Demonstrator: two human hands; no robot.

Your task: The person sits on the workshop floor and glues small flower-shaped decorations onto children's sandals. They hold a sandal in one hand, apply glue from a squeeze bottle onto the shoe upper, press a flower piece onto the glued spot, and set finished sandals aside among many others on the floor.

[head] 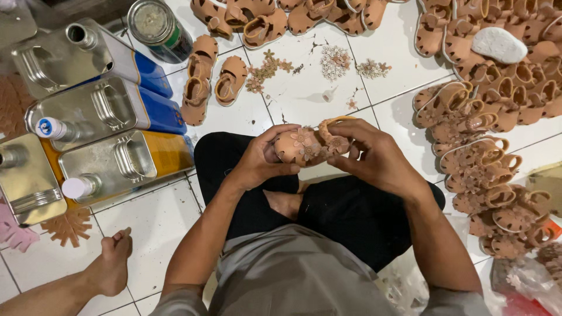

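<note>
A small tan sandal (308, 146) with flower trims sits over the person's lap, gripped by the left hand (257, 161) and right hand (374, 158) — likely pressing a flower on. Next: firm, centred thumb pressure — 2 loose flower piles (335, 61) lie ahead.

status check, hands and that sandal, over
Left hand and right hand both grip one tan sandal over the lap. Flower trims on its top. Nothing in the way; metal cans sit off left.
</note>
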